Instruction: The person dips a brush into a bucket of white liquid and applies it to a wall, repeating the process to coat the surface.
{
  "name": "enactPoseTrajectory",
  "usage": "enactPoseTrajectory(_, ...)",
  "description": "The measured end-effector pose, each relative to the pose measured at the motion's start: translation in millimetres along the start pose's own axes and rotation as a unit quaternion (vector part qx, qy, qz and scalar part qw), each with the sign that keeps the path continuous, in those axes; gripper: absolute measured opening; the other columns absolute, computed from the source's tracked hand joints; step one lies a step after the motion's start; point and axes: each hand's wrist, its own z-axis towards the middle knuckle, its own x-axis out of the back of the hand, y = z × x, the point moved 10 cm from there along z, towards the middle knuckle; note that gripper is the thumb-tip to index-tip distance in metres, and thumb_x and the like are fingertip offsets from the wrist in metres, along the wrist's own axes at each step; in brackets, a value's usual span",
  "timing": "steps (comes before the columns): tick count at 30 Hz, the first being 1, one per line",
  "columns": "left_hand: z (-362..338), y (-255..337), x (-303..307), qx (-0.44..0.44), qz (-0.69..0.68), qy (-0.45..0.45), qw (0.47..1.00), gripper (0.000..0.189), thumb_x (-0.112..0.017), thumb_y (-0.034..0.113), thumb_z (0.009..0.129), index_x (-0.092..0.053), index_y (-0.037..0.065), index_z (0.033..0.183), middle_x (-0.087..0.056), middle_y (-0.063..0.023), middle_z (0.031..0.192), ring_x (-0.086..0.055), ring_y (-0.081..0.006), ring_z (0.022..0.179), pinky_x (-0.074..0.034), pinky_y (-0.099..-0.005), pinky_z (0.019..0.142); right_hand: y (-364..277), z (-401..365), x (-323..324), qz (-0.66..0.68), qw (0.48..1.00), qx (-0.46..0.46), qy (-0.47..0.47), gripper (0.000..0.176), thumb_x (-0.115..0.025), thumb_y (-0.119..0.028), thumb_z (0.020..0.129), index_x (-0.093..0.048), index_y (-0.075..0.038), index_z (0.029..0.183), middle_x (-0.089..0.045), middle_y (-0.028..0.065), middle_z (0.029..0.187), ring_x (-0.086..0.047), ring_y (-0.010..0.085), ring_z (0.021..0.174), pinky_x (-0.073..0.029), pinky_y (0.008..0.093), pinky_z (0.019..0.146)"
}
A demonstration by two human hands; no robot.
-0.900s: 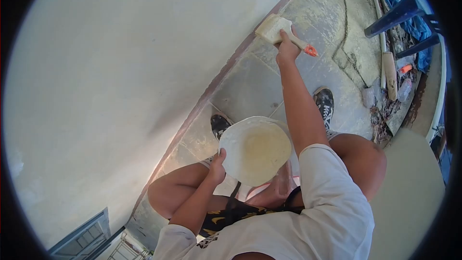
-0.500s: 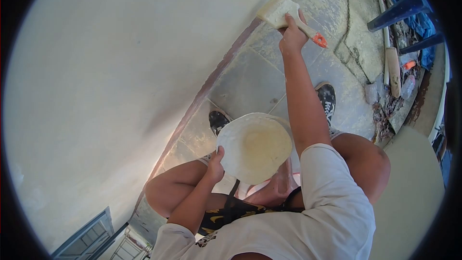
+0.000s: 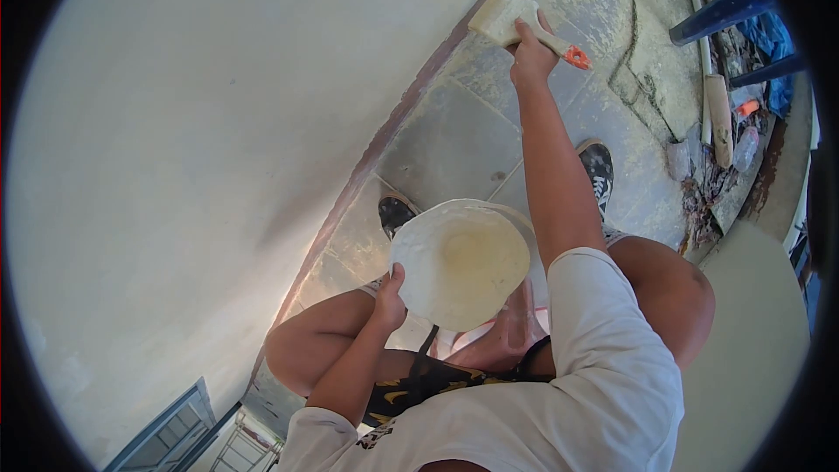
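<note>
Paintbrush point(image 3: 513, 19), pinched between thumb and fingers of the right hand point(image 3: 533, 54), out beside the reddish base strip point(image 3: 409, 103). Looks like brushing low down; probably calls for even bristle pressure. Points bristles-first toward the wall point(image 3: 218, 140), orange handle end away, long axis crossing the strip; contact unclear. Nearer the body, a pale bowl point(image 3: 415, 253), rim clamped by the left hand point(image 3: 391, 299).
</note>
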Motion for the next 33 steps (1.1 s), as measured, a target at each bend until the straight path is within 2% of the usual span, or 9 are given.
enactPoseTrajectory(11, 3, -11, 17, 0.022, 0.025, 0.025, 0.999, 0.066, -0.047, 0.049, 0.087, -0.030, 0.002, 0.131, -0.047, -0.0124, 0.125, -0.047, -0.0257, 0.115, -0.038, -0.0385, 0.096, 41, 9, -13, -0.042, 0.998, 0.040, 0.018, 0.052, -0.061, 0.002, 0.075, -0.046, 0.000, 0.125, -0.054, 0.0144, 0.113, -0.058, 0.0222, 0.095, -0.054, 0.0360, 0.067)
enactPoseTrajectory(14, 3, -10, 13, 0.021, 0.009, 0.017, 1.000, 0.066, -0.048, 0.048, 0.087, -0.031, 0.002, 0.131, -0.047, -0.0125, 0.125, -0.047, -0.0260, 0.115, -0.038, -0.0387, 0.096, 23, 4, -39, -0.072, 0.996, 0.047, -0.008, 0.051, -0.061, 0.002, 0.077, -0.045, -0.001, 0.125, -0.055, 0.0135, 0.110, -0.060, 0.0234, 0.090, -0.055, 0.0376, 0.067)
enactPoseTrajectory(17, 3, -9, 14, 0.029, 0.011, 0.021, 0.999, 0.066, -0.048, 0.048, 0.087, -0.031, 0.003, 0.131, -0.046, -0.0127, 0.126, -0.047, -0.0261, 0.115, -0.037, -0.0388, 0.097, 1, -3, -28, 0.071, 0.997, 0.017, 0.023, 0.051, -0.061, 0.003, 0.077, -0.046, -0.003, 0.124, -0.055, 0.0134, 0.110, -0.060, 0.0248, 0.090, -0.056, 0.0380, 0.067)
enactPoseTrajectory(20, 4, -13, 20, 0.029, 0.004, 0.037, 0.999, 0.062, -0.048, 0.042, 0.089, -0.033, -0.003, 0.129, -0.049, -0.0127, 0.121, -0.048, -0.0224, 0.111, -0.038, -0.0335, 0.095, 7, 1, -4, 0.018, 0.999, 0.026, 0.041, 0.050, -0.061, 0.003, 0.077, -0.046, -0.002, 0.124, -0.055, 0.0138, 0.110, -0.060, 0.0251, 0.091, -0.056, 0.0373, 0.066)
enactPoseTrajectory(24, -2, -7, 10, 0.026, -0.018, 0.032, 0.999, 0.061, -0.048, 0.042, 0.089, -0.034, -0.003, 0.128, -0.049, -0.0128, 0.121, -0.048, -0.0220, 0.110, -0.038, -0.0328, 0.094, 24, 1, 3, -0.037, 0.998, 0.025, 0.034, 0.051, -0.061, 0.002, 0.077, -0.044, 0.000, 0.125, -0.054, 0.0155, 0.112, -0.060, 0.0255, 0.091, -0.056, 0.0360, 0.066)
enactPoseTrajectory(26, 3, -13, 14, 0.024, 0.010, 0.009, 1.000, 0.066, -0.050, 0.047, 0.086, -0.031, 0.004, 0.132, -0.046, -0.0114, 0.127, -0.045, -0.0261, 0.116, -0.036, -0.0392, 0.098, 31, 0, 3, -0.043, 0.998, 0.028, 0.033, 0.052, -0.061, 0.002, 0.077, -0.044, 0.000, 0.126, -0.054, 0.0158, 0.113, -0.060, 0.0254, 0.091, -0.056, 0.0358, 0.066)
enactPoseTrajectory(28, 4, -14, 18, 0.032, 0.015, 0.016, 0.999, 0.066, -0.049, 0.047, 0.086, -0.031, 0.004, 0.132, -0.046, -0.0114, 0.127, -0.045, -0.0261, 0.116, -0.036, -0.0391, 0.098, 33, -1, -3, -0.046, 0.998, 0.032, 0.031, 0.053, -0.061, 0.002, 0.077, -0.043, 0.000, 0.126, -0.054, 0.0161, 0.113, -0.060, 0.0254, 0.092, -0.056, 0.0356, 0.066)
enactPoseTrajectory(30, 4, -15, 19, 0.041, 0.019, 0.023, 0.999, 0.065, -0.049, 0.047, 0.087, -0.030, 0.004, 0.132, -0.046, -0.0115, 0.127, -0.046, -0.0261, 0.116, -0.036, -0.0389, 0.098, 39, -4, -3, -0.056, 0.997, 0.013, 0.043, 0.052, -0.062, 0.001, 0.074, -0.045, 0.005, 0.124, -0.054, 0.0154, 0.116, -0.056, 0.0217, 0.101, -0.047, 0.0313, 0.085)
enactPoseTrajectory(33, 2, -8, 11, 0.027, 0.017, 0.012, 0.999, 0.065, -0.049, 0.047, 0.087, -0.031, 0.003, 0.131, -0.045, -0.0118, 0.127, -0.046, -0.0262, 0.115, -0.036, -0.0388, 0.098, 45, -6, -18, -0.054, 0.998, 0.022, 0.029, 0.050, -0.062, 0.002, 0.075, -0.046, 0.006, 0.122, -0.054, 0.0155, 0.115, -0.057, 0.0221, 0.100, -0.046, 0.0313, 0.084)
